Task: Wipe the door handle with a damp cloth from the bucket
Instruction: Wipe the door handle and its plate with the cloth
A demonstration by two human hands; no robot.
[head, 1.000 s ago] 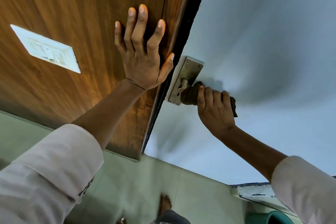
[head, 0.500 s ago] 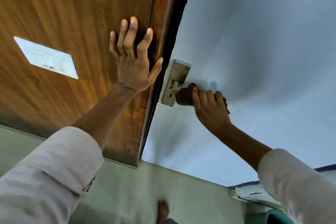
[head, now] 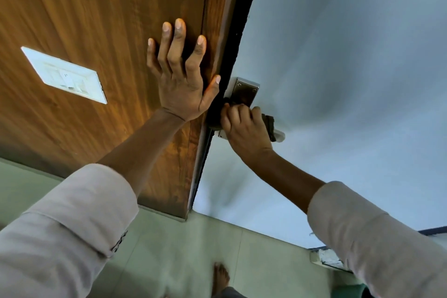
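Note:
A metal door handle with a rectangular backplate (head: 244, 91) is fixed to the pale grey door (head: 338, 68) near its dark edge. My right hand (head: 244, 128) is closed around a dark brown cloth (head: 269, 126) and presses it over the base of the lever, hiding most of it; only the lever's tip (head: 279, 135) sticks out past the cloth. My left hand (head: 180, 77) lies flat with fingers spread on the brown wooden panel (head: 96, 19), thumb at the frame edge next to the handle.
A white switch plate (head: 65, 75) sits on the wooden panel to the left. Pale green floor tiles (head: 181, 249) lie below, with my bare foot (head: 221, 276). A green bucket rim (head: 348, 291) shows at the bottom right, partly behind my sleeve.
My right hand has slid the cloth along the lever towards the backplate, uncovering the lever's tip. My left hand stays flat on the wood. The view has shifted slightly.

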